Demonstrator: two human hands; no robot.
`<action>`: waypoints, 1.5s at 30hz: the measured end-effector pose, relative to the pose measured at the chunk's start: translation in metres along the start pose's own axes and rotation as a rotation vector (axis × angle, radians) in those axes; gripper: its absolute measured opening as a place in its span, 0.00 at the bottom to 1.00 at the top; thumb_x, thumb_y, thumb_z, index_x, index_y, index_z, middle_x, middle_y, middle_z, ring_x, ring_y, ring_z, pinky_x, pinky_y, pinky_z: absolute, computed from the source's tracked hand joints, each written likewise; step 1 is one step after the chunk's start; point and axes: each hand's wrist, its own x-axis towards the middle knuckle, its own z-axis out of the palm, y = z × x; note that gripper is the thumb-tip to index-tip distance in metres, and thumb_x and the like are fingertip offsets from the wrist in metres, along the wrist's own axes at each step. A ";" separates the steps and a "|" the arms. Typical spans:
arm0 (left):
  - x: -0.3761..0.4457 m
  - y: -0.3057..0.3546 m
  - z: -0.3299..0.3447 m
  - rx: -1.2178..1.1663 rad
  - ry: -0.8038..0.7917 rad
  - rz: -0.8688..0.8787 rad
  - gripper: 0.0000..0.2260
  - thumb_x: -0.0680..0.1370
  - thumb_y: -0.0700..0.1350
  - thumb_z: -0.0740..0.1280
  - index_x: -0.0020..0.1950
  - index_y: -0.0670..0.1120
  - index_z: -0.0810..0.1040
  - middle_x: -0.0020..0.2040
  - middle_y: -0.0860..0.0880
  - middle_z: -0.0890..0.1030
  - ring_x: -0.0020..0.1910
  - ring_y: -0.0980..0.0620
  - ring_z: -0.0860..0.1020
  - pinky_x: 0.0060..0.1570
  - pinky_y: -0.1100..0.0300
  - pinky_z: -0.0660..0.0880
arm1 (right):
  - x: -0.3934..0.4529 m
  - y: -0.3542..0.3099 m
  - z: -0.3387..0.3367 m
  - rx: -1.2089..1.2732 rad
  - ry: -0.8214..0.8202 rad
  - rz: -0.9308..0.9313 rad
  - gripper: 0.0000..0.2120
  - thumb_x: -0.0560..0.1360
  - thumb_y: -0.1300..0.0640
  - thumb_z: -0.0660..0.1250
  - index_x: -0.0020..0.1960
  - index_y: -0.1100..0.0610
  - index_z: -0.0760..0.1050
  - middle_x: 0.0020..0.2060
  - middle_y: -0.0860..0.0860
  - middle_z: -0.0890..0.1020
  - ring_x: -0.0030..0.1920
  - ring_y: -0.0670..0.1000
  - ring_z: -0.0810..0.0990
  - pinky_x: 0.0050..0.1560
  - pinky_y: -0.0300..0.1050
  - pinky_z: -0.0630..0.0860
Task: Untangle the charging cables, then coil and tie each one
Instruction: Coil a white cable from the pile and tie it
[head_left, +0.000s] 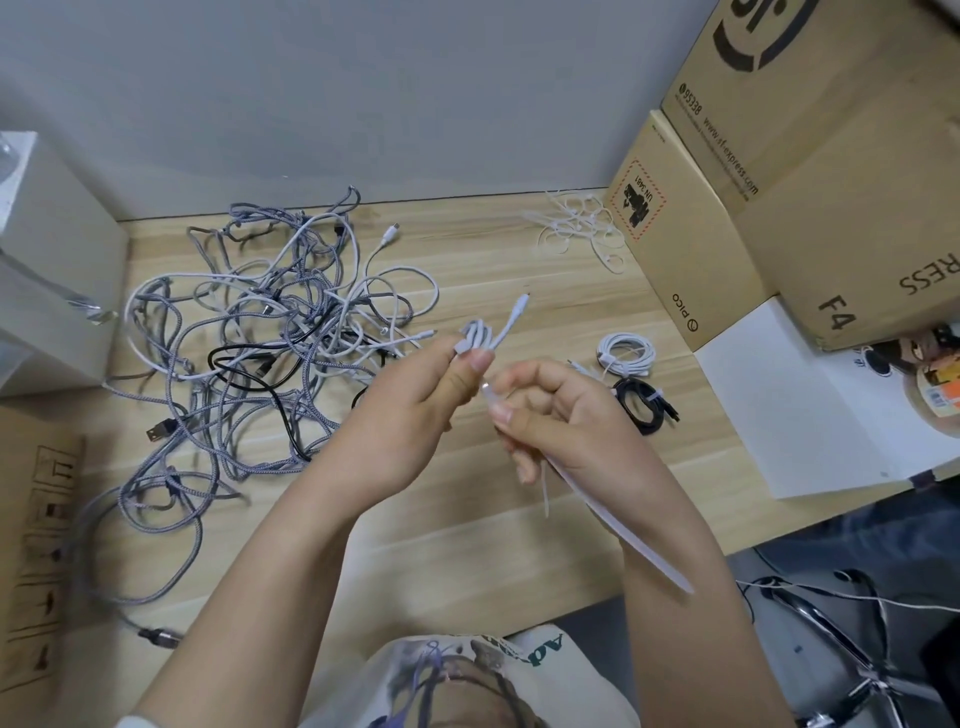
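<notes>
Head view, items as I log them from the remote station, largest first.

1. Wooden desk (467, 530): work surface under both hands.
2. Cardboard boxes (810, 171): stacked beyond the right hand, at the desk's far corner.
3. Tangled cables (260, 343): grey braided, white and black leads in one knotted heap, just beyond and outboard of the left hand. I judge this the bulk of the work outstanding.
4. Left hand (415, 410): raised off the desk, thumb and fingertips pinching a small white cable bundle (477, 336), held up so the coil cannot spring loose; one connector end pokes out away from the hand.
5. Right hand (561, 415): fingers curled, pinching a white zip tie (613, 525) near its head, the tail trailing back along the wrist. Its tip sits just beside the bundle, presumably ready for threading round it.
6. Finished white coil (626, 354) and black coil (644, 402): tied, lying just beyond the right hand, set apart from the heap as done.
7. Spare zip ties (576, 228): loose pile well beyond the right hand, by the boxes.
</notes>
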 end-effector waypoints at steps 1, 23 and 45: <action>0.001 -0.001 -0.001 0.001 0.024 -0.012 0.17 0.75 0.57 0.57 0.38 0.44 0.70 0.32 0.57 0.70 0.33 0.59 0.69 0.35 0.64 0.71 | -0.001 0.000 0.000 0.013 0.004 -0.021 0.06 0.75 0.67 0.66 0.48 0.59 0.73 0.28 0.49 0.74 0.24 0.46 0.70 0.28 0.36 0.69; 0.001 -0.011 0.011 -0.030 0.026 -0.132 0.25 0.71 0.66 0.56 0.39 0.43 0.71 0.33 0.49 0.74 0.36 0.48 0.74 0.38 0.48 0.71 | -0.016 -0.007 0.025 0.144 0.120 -0.404 0.16 0.72 0.45 0.68 0.27 0.48 0.72 0.24 0.41 0.71 0.26 0.45 0.67 0.30 0.43 0.61; -0.005 0.002 0.013 0.105 0.064 -0.103 0.15 0.81 0.53 0.58 0.39 0.45 0.69 0.32 0.53 0.68 0.34 0.53 0.66 0.39 0.50 0.69 | -0.006 -0.005 0.029 -0.116 0.349 -0.076 0.19 0.67 0.52 0.63 0.19 0.53 0.67 0.18 0.48 0.65 0.23 0.50 0.63 0.24 0.36 0.60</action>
